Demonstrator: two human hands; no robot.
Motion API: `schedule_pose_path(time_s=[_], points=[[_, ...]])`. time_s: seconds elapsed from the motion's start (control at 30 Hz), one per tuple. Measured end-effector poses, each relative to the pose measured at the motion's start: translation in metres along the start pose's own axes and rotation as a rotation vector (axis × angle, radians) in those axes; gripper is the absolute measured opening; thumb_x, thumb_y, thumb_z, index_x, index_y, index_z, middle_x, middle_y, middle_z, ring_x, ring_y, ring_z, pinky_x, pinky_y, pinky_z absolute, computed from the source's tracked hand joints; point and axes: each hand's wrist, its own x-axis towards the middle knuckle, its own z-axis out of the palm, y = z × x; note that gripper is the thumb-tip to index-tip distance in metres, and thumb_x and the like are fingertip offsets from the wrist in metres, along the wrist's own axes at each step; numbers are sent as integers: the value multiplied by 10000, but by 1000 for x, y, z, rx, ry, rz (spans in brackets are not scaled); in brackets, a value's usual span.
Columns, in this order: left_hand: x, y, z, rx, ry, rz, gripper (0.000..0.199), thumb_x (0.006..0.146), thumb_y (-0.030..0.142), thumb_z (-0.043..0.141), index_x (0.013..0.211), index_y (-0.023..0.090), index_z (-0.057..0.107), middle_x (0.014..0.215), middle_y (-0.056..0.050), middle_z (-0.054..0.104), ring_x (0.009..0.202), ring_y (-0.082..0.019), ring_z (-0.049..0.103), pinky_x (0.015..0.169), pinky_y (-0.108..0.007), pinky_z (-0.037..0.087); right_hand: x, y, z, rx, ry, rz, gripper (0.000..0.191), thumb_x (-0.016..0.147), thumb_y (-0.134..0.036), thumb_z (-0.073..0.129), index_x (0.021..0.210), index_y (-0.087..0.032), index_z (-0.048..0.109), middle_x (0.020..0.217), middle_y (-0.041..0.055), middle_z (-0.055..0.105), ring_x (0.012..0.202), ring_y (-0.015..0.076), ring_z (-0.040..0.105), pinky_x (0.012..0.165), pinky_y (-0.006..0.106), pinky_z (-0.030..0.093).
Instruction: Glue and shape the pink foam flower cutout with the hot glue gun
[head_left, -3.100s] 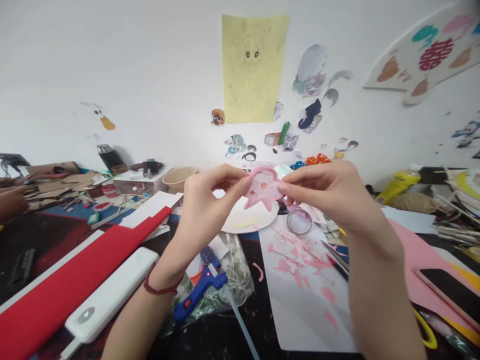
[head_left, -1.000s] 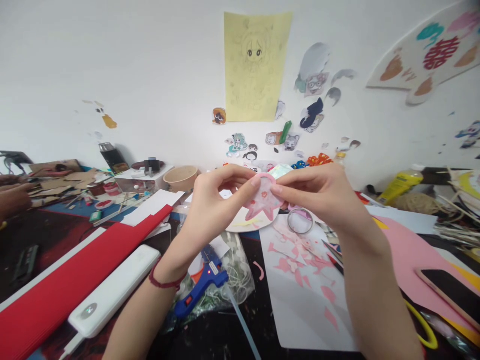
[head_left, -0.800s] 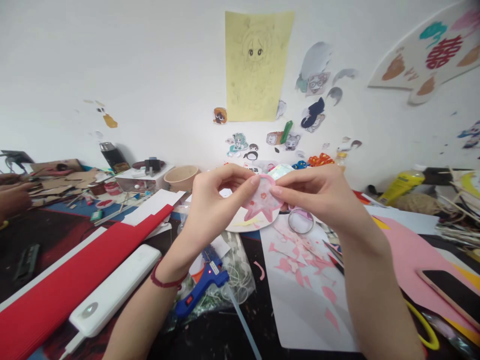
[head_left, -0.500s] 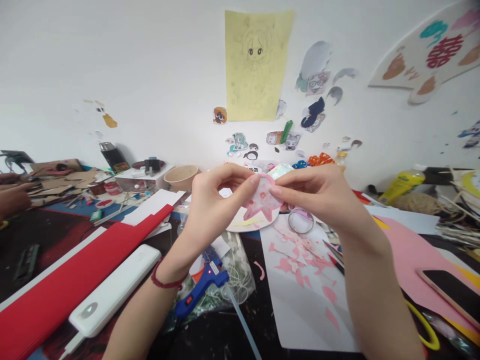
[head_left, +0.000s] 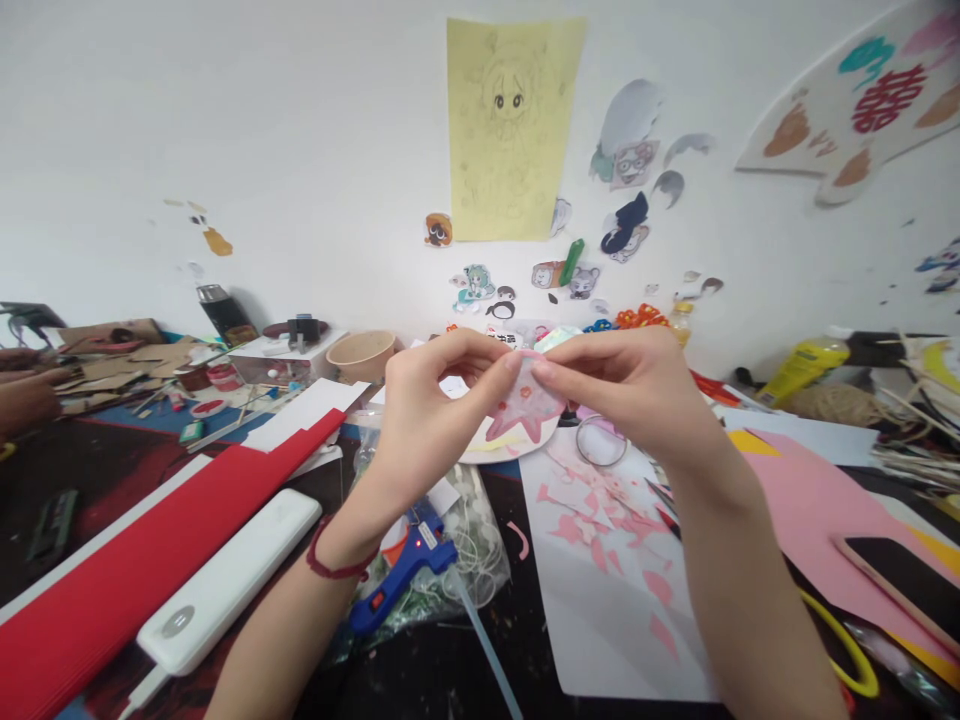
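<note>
A small pink-edged paper cutout (head_left: 527, 405) with a pale middle, small red marks and pointed lower tips hangs upright between my hands. My left hand (head_left: 450, 390) pinches its upper left edge between thumb and fingers. At its upper right edge, the thumb and fingers of my right hand (head_left: 619, 375) are closed on it. Behind the cutout lies a round white piece (head_left: 480, 447) with a yellow streak. Below my hands, a blue glue gun (head_left: 409, 570) rests on a clear plastic bag (head_left: 484, 540).
Pink scraps (head_left: 600, 520) lie on white paper (head_left: 585, 640). Red folded paper (head_left: 150, 560) and a white power bank (head_left: 232, 580) are left; a phone (head_left: 904, 590), pink sheet (head_left: 802, 510) and yellow-handled scissors (head_left: 855, 650) are right. A person's hand (head_left: 26, 400) shows far left.
My right thumb and fingers have shifted slightly left along the cutout's top edge, closer to my left fingertips. My left hand has barely moved.
</note>
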Motion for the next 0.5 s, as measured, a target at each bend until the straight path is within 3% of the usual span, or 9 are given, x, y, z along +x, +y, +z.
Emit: schedule_pose_path(time_s=[0.2, 0.37, 0.5], points=[[3, 0, -3, -40, -78, -43, 166, 903, 301, 761, 870, 140, 781, 817, -38, 771, 690, -112, 695, 593, -184, 579, 0, 2, -1, -51, 48, -63, 119, 849, -237, 787, 731, -226, 798, 625, -33, 692, 553, 95, 563, 508, 240, 447], [10, 1, -17, -9, -274, -89, 213, 949, 346, 706, 872, 166, 791, 828, -39, 770, 734, -116, 686, 651, -189, 554, -2, 0, -6, -101, 121, -105, 86, 836, -257, 805, 755, -233, 819, 606, -27, 680, 548, 110, 560, 487, 256, 427], [11, 2, -26, -20, -472, -204, 271, 904, 427, 745, 823, 173, 795, 790, -60, 763, 714, -158, 678, 595, -236, 517, -5, -3, -9, -116, 191, -120, 86, 836, -276, 811, 756, -246, 823, 652, -8, 719, 588, 141, 608, 521, 284, 485]])
